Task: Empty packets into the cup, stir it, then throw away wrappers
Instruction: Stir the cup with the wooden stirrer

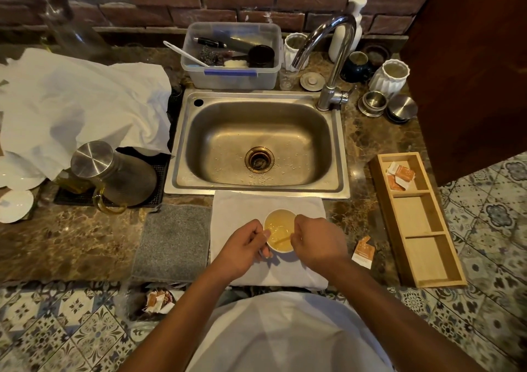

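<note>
A small white cup (281, 230) of pale yellow liquid stands on a white cloth (228, 209) at the counter's front edge. My left hand (243, 246) grips the cup's left side. My right hand (316, 242) is at its right rim, pinching a thin stick (281, 239) that dips into the liquid. An opened orange and white wrapper (362, 252) lies on the counter to the right of the cup. More orange packets (399, 175) sit in the far compartment of a wooden tray (422, 246).
A steel sink (258, 143) with a tap (330, 58) lies behind the cup. A grey mat (172, 242) is on the left, a glass jug with steel lid (114, 172) beyond it. A bin with used wrappers (156, 300) stands on the tiled floor.
</note>
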A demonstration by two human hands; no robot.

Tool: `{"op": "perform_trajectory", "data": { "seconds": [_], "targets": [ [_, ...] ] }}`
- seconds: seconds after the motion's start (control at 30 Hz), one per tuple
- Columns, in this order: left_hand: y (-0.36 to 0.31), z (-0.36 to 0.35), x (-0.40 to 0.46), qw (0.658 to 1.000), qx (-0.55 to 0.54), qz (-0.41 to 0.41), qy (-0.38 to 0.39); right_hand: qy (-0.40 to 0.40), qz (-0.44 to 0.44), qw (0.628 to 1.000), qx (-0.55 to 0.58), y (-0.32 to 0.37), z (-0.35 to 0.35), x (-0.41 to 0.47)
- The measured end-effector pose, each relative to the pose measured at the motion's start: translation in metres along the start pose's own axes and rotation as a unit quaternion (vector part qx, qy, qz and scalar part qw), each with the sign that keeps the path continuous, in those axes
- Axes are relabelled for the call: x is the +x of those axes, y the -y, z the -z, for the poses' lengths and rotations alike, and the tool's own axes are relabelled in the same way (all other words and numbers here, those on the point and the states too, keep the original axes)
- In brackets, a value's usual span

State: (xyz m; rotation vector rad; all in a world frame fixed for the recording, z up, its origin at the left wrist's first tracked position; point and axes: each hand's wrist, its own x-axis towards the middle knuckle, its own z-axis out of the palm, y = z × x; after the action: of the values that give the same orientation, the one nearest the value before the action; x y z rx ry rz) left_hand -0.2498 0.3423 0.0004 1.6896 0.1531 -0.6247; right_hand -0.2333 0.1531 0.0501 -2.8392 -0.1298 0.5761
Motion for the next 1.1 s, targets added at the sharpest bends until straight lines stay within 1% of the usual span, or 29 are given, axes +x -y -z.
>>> {"op": "perform_trajectory", "data": {
  "seconds": [0.13, 0.2, 0.37, 0.53, 0.6, 0.7, 0.8, 0.9, 0.97, 1.03, 1.1],
  "targets": [
    [-0.001, -0.001, -0.001, 1.000, -0.010, 0.005, 0.003, -0.052, -0.004, 0.999, -0.010, 0.004, 0.000, 0.005],
    [-0.002, -0.001, -0.001, 1.000, -0.009, 0.005, 0.005, -0.064, 0.006, 0.998, -0.001, 0.006, -0.001, 0.005],
    [-0.002, 0.002, -0.001, 1.000, -0.001, 0.007, 0.003, -0.008, 0.061, 0.998, 0.015, 0.013, -0.004, -0.001],
    [0.001, 0.003, -0.001, 1.000, -0.002, 0.013, -0.003, 0.021, 0.066, 0.998, 0.000, 0.004, 0.001, -0.004],
    [0.001, 0.002, -0.001, 1.000, -0.002, 0.016, 0.000, 0.010, 0.062, 0.998, -0.013, 0.001, 0.004, -0.003],
    [-0.002, -0.002, -0.003, 1.000, -0.006, 0.012, 0.008, -0.041, 0.064, 0.997, -0.033, 0.000, 0.007, 0.001],
    [-0.004, -0.004, -0.003, 1.000, 0.001, 0.006, 0.021, -0.070, 0.077, 0.994, -0.025, 0.001, 0.006, 0.005],
    [-0.004, -0.004, 0.000, 1.000, -0.005, 0.012, 0.018, -0.037, 0.112, 0.993, -0.010, 0.003, 0.005, 0.004],
    [-0.003, -0.002, 0.002, 1.000, -0.009, 0.016, 0.010, -0.004, 0.128, 0.991, -0.031, 0.003, 0.009, 0.000],
    [-0.003, -0.001, 0.002, 1.000, -0.004, 0.016, 0.005, 0.018, 0.127, 0.990, -0.063, 0.001, 0.013, -0.003],
    [-0.005, -0.001, 0.001, 1.000, 0.000, 0.015, 0.006, 0.032, 0.124, 0.990, -0.066, 0.000, 0.015, -0.006]
  ]
}}
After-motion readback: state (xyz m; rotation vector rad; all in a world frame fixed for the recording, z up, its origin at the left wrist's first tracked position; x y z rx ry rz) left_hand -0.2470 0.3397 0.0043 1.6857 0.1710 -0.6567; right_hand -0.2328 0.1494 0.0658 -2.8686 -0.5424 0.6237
